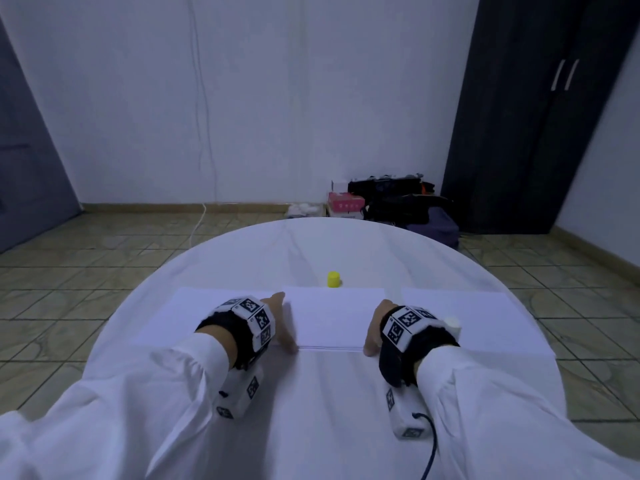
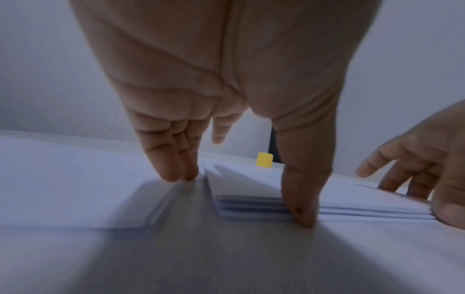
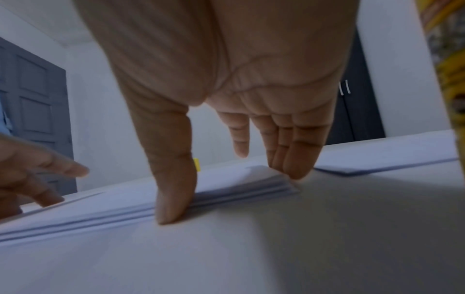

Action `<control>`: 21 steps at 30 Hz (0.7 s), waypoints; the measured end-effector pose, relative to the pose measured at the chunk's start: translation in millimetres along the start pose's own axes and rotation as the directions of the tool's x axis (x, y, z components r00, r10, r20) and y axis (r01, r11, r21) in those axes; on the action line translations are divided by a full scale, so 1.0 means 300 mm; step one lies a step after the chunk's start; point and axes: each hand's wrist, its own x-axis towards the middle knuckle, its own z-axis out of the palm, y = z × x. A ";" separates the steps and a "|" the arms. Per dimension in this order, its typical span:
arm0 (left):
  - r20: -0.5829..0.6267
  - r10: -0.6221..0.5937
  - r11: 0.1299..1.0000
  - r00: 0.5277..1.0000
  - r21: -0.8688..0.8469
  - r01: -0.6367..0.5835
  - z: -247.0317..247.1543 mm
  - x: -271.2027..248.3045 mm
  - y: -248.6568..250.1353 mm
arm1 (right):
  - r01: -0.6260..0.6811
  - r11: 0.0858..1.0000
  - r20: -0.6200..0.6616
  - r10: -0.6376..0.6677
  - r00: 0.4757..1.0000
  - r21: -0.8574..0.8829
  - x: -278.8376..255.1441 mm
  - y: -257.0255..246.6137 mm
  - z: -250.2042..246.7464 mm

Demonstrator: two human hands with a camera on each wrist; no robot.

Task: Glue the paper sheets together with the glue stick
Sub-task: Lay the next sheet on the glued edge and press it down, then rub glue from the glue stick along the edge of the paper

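Middle paper stack (image 1: 334, 317): lay on the white table (image 1: 311, 410) between your hands, several sheets thick. Your left hand (image 1: 282, 323) had straight fingers at the stack's left edge, thumb (image 2: 302, 201) against its near edge. Your right hand (image 1: 375, 327) mirrored this, fingers straight, thumb (image 3: 173, 191) on the near edge. Neither hand curled round anything. Yellow glue stick (image 1: 334, 279): upright just beyond the stack. Further paper (image 1: 204, 317) lay outside your left hand, more paper (image 1: 491, 320) outside your right.

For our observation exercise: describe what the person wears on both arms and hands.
Both arms are in loose white long sleeves. Each wrist carries a black strap with a white block-shaped band of black-and-white square markers, left and right. A dark cable trails from the right unit. The hands are bare.
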 end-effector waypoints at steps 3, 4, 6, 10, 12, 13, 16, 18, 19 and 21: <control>-0.007 0.064 0.998 0.998 0.024 -0.064 -0.002 0.005 0.010 | 0.013 0.999 -0.032 -0.014 0.999 -0.029 0.008 0.007 0.013; -0.029 0.090 0.995 0.996 0.047 -0.088 -0.009 -0.014 0.016 | 0.018 0.999 -0.022 -0.019 1.000 -0.034 0.010 0.005 0.005; -0.030 0.091 0.994 0.995 0.057 -0.089 -0.014 -0.029 0.029 | 0.022 1.000 0.067 -0.021 0.998 -0.014 0.010 -0.001 -0.008; 0.017 0.063 0.996 0.998 0.055 -0.064 -0.028 -0.049 0.041 | -0.086 0.995 -0.021 0.087 0.996 0.051 -0.001 -0.017 0.019; 0.035 0.045 0.998 0.998 0.047 -0.047 -0.024 -0.046 0.037 | -0.089 0.994 -0.033 0.091 0.995 0.057 0.000 -0.020 0.044; 0.041 0.035 0.998 0.999 0.048 -0.037 -0.021 -0.045 0.032 | -0.086 0.995 -0.032 0.088 0.996 0.049 -0.005 -0.023 0.055; 0.046 0.036 0.998 0.998 0.056 -0.038 -0.016 -0.057 0.018 | -0.068 0.996 -0.074 0.072 0.995 0.056 -0.023 -0.025 0.068; 0.037 0.039 0.996 0.999 0.080 -0.042 -0.017 -0.058 0.020 | -0.037 0.997 -0.040 0.040 0.998 0.065 -0.041 -0.026 0.063; 0.016 0.050 0.995 0.999 0.089 -0.051 -0.017 -0.057 0.025 | -0.021 0.998 0.020 0.019 1.000 0.061 -0.053 -0.028 0.055; -0.038 0.088 0.990 0.995 0.110 -0.084 -0.024 -0.066 0.055 | 0.039 0.999 0.139 -0.041 0.989 0.016 -0.080 -0.028 0.046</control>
